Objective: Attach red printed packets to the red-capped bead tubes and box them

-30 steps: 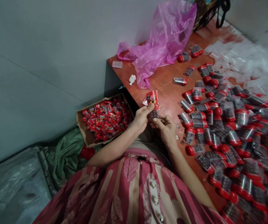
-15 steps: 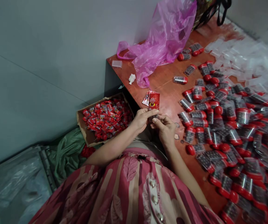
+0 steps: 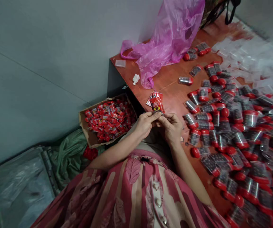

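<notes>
My left hand (image 3: 146, 124) pinches the lower end of a small red printed packet (image 3: 157, 104) with a yellow and black logo, above the table's near edge. My right hand (image 3: 172, 127) meets it there, thumb and fingers pressed together at the packet's bottom. The fingers cover that lower part, where a bit of something dark shows. Just behind the packet, on the table, a shiny red and white printed piece (image 3: 148, 100) is partly hidden. To the right of my hands lie many clear tubes with red caps (image 3: 204, 116) and dark dotted contents.
An open cardboard box (image 3: 86, 133) full of small red packets stands left of the orange-red table (image 3: 167, 85). A pink plastic bag (image 3: 164, 41) lies at the back, with a crumpled white tissue (image 3: 135, 79) nearby. Clear empty sleeves (image 3: 252, 57) are heaped at the far right.
The red packet has tipped and sunk a little towards my fingers. My hands have come closer together, the right thumb now beside the left. The view has shifted slightly.
</notes>
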